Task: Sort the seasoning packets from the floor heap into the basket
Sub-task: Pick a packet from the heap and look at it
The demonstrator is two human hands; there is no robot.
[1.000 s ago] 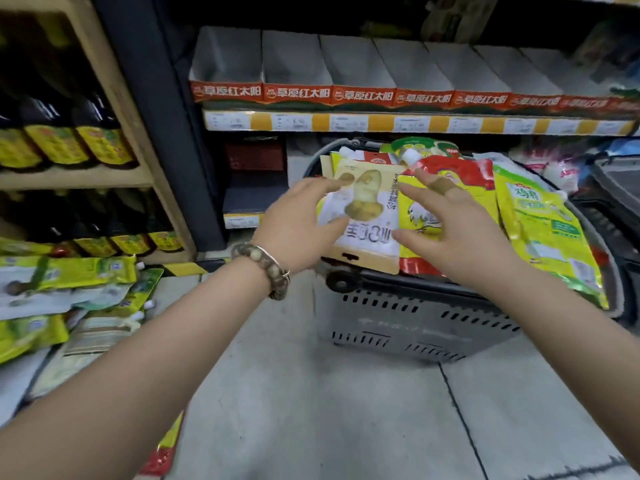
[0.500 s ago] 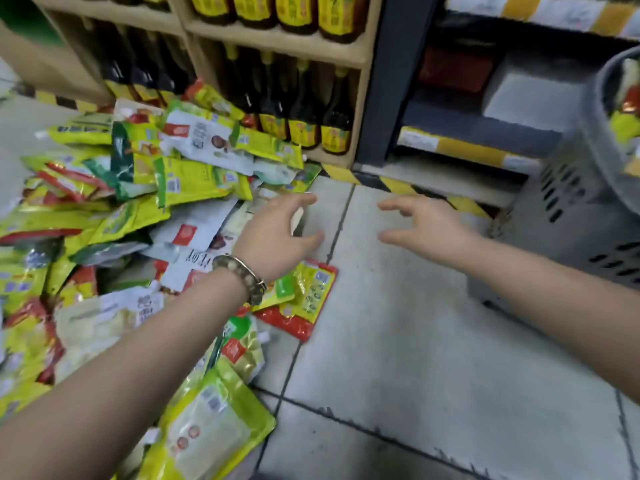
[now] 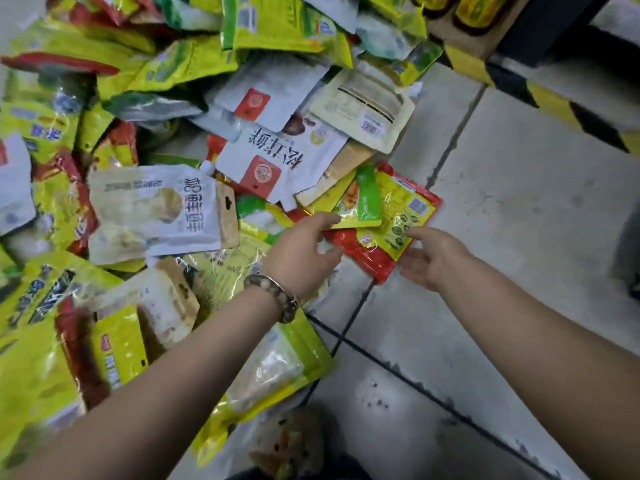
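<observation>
A heap of seasoning packets, mostly yellow, green, red and white, covers the floor on the left. At its right edge a red-and-yellow packet lies flat on the tile, with a yellow-green packet overlapping it. My left hand, a bead bracelet on its wrist, reaches over the heap, its straight fingers touching the yellow-green packet's lower edge. My right hand touches the red-and-yellow packet's right corner with its fingertips, fingers loosely spread. Neither hand has lifted anything.
Grey floor tiles stretch to the right of the heap. A shelf base with yellow-black tape runs along the top right, bottles above it. A blurred grey shape sits at the right edge. White mushroom-seasoning packets lie mid-heap.
The view swung from the basket to the floor heap. Both empty hands dropped lower and reached the red-and-yellow packet at the heap's edge.
</observation>
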